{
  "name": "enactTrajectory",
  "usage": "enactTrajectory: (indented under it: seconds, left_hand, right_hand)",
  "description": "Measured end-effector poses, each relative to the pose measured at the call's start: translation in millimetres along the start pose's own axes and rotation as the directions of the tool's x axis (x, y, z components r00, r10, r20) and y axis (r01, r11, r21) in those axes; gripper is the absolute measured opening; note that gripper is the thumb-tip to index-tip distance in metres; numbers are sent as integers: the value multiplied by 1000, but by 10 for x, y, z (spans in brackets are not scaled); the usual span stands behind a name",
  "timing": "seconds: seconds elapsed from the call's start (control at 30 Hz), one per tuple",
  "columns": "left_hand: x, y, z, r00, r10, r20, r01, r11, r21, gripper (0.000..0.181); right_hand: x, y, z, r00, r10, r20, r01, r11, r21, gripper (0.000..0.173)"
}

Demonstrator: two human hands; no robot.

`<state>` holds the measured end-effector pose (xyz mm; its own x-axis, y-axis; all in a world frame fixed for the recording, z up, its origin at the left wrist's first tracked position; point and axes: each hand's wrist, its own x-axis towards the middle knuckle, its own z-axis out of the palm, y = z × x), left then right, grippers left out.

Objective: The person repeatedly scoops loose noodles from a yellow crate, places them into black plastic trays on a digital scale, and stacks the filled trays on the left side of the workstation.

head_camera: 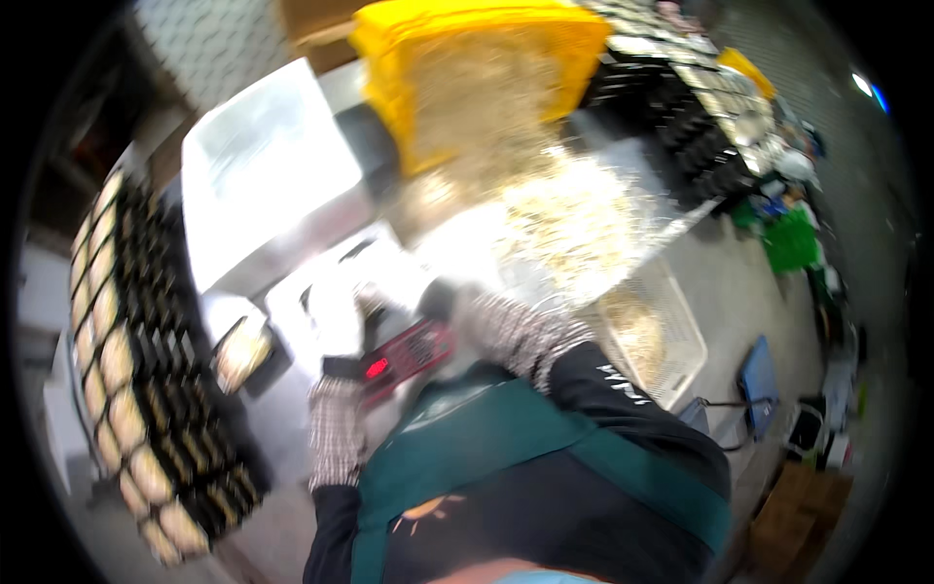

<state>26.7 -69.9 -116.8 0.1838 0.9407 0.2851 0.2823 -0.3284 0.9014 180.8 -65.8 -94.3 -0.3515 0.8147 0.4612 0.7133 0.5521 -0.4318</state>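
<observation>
My left hand (337, 321), in a pale glove with a checked sleeve cover, is over the left end of a red digital scale (408, 358) with a lit red display. Glare and blur hide its fingers; a dark object (374, 321) shows beside them. On the scale's far right side is my right hand (471, 310), strongly blurred, next to a dark shape (438, 297) that may be a tray. Whether either hand grips anything is unclear. A heap of pale thin strands, like sprouts (569, 219), spreads over the table beyond my right hand.
A yellow crate (474, 18) lies tipped towards the heap. Beside it stands a white foam box (273, 190). Filled black trays are stacked at left (157, 365) and far right (678, 109); one filled tray (244, 354) sits alone. A white basket (682, 350) holds more strands.
</observation>
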Motion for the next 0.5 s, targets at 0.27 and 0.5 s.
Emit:
enactTrajectory:
  seconds: [0.27,0.5]
  left_hand:
    - [-46,-75,-6,971,225,77,-230,809,541,42]
    - [-30,44,-17,987,123,99,-158,769,620,43]
  right_hand:
    - [-234,191,-247,996,64,56,-75,974,214,44]
    - [-229,230,-139,933,359,33,-330,815,477,15]
